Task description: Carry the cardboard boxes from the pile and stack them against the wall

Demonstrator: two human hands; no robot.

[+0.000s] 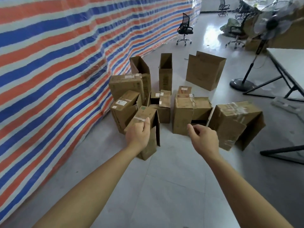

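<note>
Several brown cardboard boxes stand in a loose cluster on the grey tiled floor beside the striped tarp wall (57,63). My left hand (138,134) grips the top of a narrow upright box (148,116) nearest to me, thumb over its taped top edge. My right hand (204,139) hovers in the air just in front of a taller box (183,112) with a torn flap, fingers loosely curled and holding nothing. A tilted taped box (236,119) lies to its right. Two boxes (126,86) are stacked against the tarp.
A pedestal fan (241,83) stands at the right beside a white folding table (289,63) with black legs. A large open box (205,71) sits further back. Office chairs (185,30) stand in the far room. Bare floor lies between me and the boxes.
</note>
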